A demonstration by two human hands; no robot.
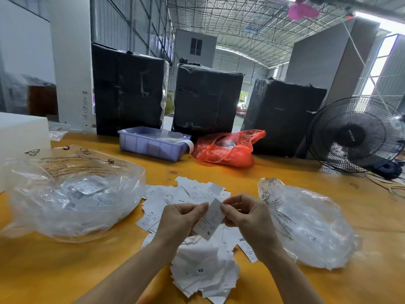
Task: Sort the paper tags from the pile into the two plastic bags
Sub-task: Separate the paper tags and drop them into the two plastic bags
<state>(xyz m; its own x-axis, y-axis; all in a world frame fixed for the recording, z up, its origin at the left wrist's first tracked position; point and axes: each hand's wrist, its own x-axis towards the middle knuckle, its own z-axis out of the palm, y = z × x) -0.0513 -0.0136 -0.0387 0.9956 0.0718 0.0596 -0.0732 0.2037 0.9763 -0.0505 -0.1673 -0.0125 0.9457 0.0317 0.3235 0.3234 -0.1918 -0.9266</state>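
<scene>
A pile of white paper tags (192, 194) lies spread over the middle of the yellow table (65, 270), with a thicker heap near me showing an "XS" tag (200, 270). Above the pile, both hands hold one white tag (209, 220) marked "M". My left hand (182, 218) pinches its left edge and my right hand (243, 213) pinches its upper right corner. A large clear plastic bag (72, 194) with tags inside sits to the left. A smaller clear plastic bag (306, 220) sits to the right.
At the back of the table stand a purple plastic bin (151, 143), a red plastic bag (230, 148) and three black wrapped bales (129, 88). A black fan (355, 134) stands at the right edge. A white block (22, 132) sits at the far left.
</scene>
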